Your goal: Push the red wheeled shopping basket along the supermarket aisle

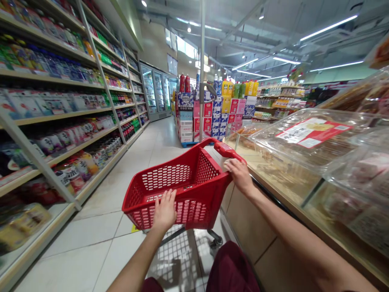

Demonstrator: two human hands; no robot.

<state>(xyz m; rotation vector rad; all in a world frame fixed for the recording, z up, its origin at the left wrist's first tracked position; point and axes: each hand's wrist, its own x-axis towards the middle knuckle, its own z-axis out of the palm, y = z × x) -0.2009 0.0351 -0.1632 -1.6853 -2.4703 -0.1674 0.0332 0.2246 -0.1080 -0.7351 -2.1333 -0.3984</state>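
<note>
A red plastic shopping cart (199,209) with perforated basket walls stands sideways in front of me, its basket holding nothing I can see. My left hand (165,211) rests on the near side of the basket, fingers stretched out over the rim and the thumb hidden. At the cart's right end, my right hand (240,174) is closed around the corner by the red handle (226,150). Part of its grip is hidden from view.
Shelves (97,85) of bottles and packets line the left side. A counter (267,239) with clear plastic food covers (270,134) runs close along the right. Stacked drink cartons (206,117) stand ahead beside a metal post (202,48). Glass-door fridges (158,91) are farther back.
</note>
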